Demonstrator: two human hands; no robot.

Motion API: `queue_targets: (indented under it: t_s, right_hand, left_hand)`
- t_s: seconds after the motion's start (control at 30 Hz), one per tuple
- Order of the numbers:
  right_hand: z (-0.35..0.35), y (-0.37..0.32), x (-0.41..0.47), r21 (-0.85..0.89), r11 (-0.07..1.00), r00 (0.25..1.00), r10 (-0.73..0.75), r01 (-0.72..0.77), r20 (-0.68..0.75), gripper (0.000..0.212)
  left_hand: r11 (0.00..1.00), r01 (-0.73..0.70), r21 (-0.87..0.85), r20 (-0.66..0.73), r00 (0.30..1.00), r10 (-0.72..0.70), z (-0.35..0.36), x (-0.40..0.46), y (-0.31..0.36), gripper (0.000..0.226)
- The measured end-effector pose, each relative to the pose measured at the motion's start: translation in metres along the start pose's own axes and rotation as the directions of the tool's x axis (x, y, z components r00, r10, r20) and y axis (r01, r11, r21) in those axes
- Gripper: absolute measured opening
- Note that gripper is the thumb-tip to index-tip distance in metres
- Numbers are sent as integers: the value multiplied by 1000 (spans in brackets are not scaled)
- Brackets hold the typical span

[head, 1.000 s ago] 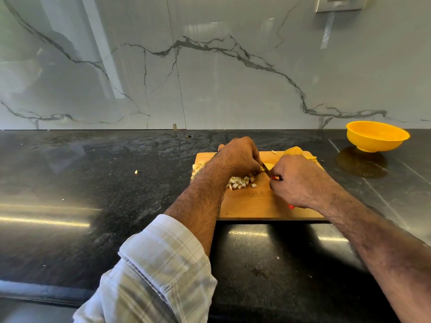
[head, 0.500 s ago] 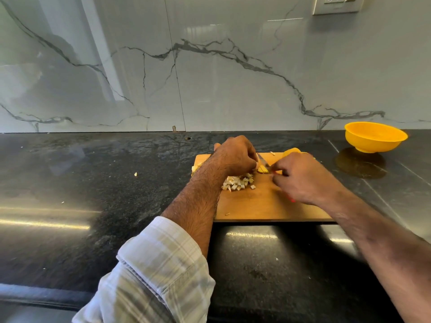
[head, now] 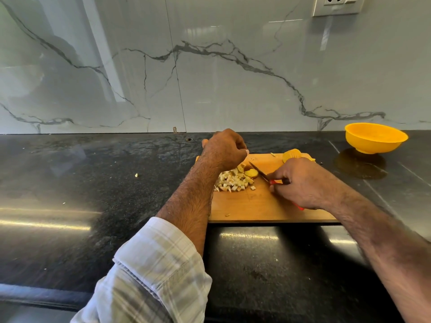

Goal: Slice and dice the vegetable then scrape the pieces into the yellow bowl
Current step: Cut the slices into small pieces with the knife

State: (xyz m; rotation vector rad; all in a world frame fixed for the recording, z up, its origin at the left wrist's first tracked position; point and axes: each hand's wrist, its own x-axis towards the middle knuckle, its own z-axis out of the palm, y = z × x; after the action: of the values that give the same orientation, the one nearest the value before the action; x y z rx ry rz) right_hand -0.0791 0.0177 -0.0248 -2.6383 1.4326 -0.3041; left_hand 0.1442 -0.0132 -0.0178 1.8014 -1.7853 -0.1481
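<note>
His left hand [head: 225,148] hovers curled and empty above the diced pieces [head: 234,180] on the cutting board [head: 251,206]. Beside it the right hand [head: 300,183] grips a red-handled knife [head: 263,174]. Far right sits the yellow bowl [head: 375,138].

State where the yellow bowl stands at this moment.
In the head view the yellow bowl stands far right on the dark counter, against the marble wall, beyond the cutting board's right corner.
</note>
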Motion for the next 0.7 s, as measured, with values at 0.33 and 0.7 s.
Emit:
queue_targets:
  t_s: [0.33,0.7]
  right_hand:
    - [-5,14,1,40,994,994,105,-103,-41,33]
    - [-18,25,-5,274,958,966,142,-80,-215,21]
  left_hand:
    - [999,-19,35,63,998,17,5,-1,5,8]
    - [998,-19,67,112,994,11,10,-2,9,11]
